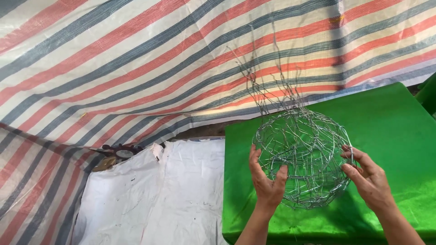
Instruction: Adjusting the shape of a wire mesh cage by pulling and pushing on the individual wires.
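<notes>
A round ball woven from thin silver wire (303, 156) is held up over a table covered in shiny green cloth (390, 122). Loose wire ends (268, 77) stick up from the ball's top. My left hand (267, 179) grips the ball's lower left side, thumb and fingers pressed on the mesh. On the ball's right side, my right hand (369, 179) holds it with the fingers curled on the wires.
A striped tarpaulin (136, 63) in red, blue and white hangs behind and to the left. A white sheet with dark marks (154, 199) lies left of the table. A small dark object with a round metal part (119, 153) sits at the sheet's far edge.
</notes>
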